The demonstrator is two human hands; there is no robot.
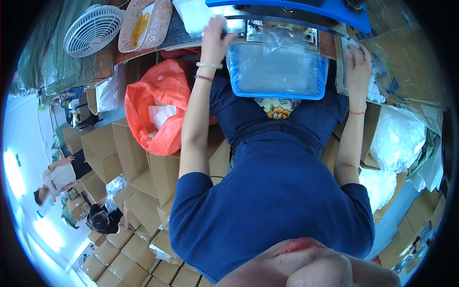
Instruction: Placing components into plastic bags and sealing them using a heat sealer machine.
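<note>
My left hand (216, 39) lies at the bench's front edge, fingers stretched over a stack of thin white plastic sheets or bags (193, 18). Its thumb stands apart, and the fingertips are slightly blurred. In front of me is a blue press-like machine (306, 10) with a metal plate beneath it. Below that, over my lap, hangs a blue plastic-lined bin (277, 91) with clear film in it. Over on the right, my right hand (358, 62) reaches over a cardboard box beside crumpled white pieces (377, 79). Its fingers are bent a little and apart, with no held thing visible.
A red plastic sack (143, 91) with white scraps stands left of my legs. On the bench are a white basket (160, 28) of yellow rubber bands and a white fan (93, 31). Open cartons (129, 148) fill the floor behind, where two people work.
</note>
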